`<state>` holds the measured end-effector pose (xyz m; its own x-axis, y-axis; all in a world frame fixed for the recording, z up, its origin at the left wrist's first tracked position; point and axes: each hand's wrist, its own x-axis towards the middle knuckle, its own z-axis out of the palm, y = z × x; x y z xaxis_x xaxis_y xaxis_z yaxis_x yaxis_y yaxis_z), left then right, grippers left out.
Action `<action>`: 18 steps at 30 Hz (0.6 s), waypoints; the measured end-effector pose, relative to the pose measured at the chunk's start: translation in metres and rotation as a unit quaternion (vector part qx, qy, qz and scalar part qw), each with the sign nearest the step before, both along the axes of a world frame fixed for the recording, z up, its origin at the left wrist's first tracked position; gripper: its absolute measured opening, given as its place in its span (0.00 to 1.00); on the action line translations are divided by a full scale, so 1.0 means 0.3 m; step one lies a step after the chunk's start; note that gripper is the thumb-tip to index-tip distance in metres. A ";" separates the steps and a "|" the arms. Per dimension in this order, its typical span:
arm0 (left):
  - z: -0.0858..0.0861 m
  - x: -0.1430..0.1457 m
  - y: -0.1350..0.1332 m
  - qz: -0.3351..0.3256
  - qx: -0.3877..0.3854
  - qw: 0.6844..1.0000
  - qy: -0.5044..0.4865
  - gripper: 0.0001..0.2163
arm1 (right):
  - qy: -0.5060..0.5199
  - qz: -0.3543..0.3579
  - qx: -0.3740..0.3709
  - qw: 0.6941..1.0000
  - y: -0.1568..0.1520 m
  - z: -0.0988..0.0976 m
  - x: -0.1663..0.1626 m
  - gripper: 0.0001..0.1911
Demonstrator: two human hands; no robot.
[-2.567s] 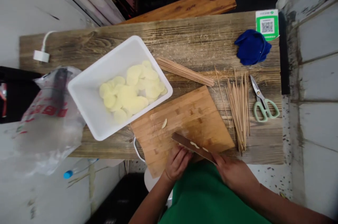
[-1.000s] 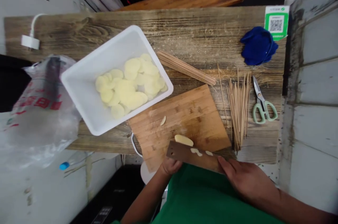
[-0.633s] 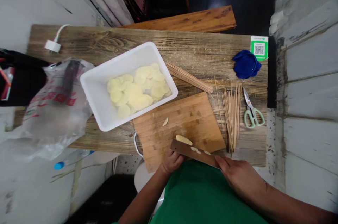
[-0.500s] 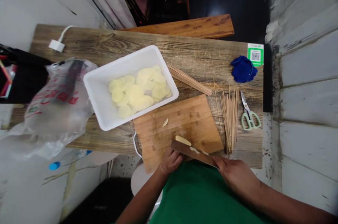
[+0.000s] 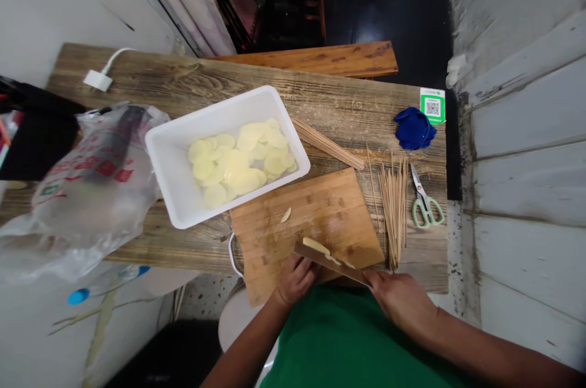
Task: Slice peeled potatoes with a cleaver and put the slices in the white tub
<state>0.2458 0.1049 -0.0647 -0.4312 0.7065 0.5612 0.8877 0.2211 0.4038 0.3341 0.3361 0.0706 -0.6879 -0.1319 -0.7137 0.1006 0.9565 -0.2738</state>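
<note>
My right hand (image 5: 398, 302) is closed round the handle of a broad brown knife (image 5: 332, 262), whose blade lies across the near edge of the bamboo cutting board (image 5: 315, 217). Small pale bits stick to the blade. My left hand (image 5: 296, 279) is curled behind the blade's left end; what it holds is hidden. A pale potato slice (image 5: 315, 246) lies on the board just beyond the blade, and a smaller scrap (image 5: 285, 215) lies further up. A white tub (image 5: 176, 150) holds several potato slices (image 5: 240, 159).
Wooden skewers lie in a bundle (image 5: 327, 144) and a loose pile (image 5: 394, 208). Green-handled scissors (image 5: 423, 199), a blue cloth (image 5: 413, 129) and a green QR card (image 5: 432, 105) sit at the right. A plastic bag (image 5: 82, 186) lies left, a white charger (image 5: 97, 79) at the back.
A potato slice has appeared on the board beyond the blade since the earliest frame. Both hands stay on the knife and board edge. The camera view has pulled back.
</note>
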 end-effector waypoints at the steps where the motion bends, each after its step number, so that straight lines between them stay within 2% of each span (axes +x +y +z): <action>1: 0.006 -0.002 0.003 0.006 -0.001 1.000 0.006 0.11 | 0.000 -0.002 0.003 1.000 -0.003 0.000 -0.004 0.15; 7: 0.011 -0.003 0.007 0.022 0.002 1.000 -0.002 0.10 | -0.026 0.002 0.014 1.000 -0.030 -0.011 -0.038 0.16; 18: 0.027 -0.011 0.033 0.034 0.033 0.999 -0.009 0.06 | 0.004 0.016 0.020 1.000 -0.063 -0.066 -0.067 0.19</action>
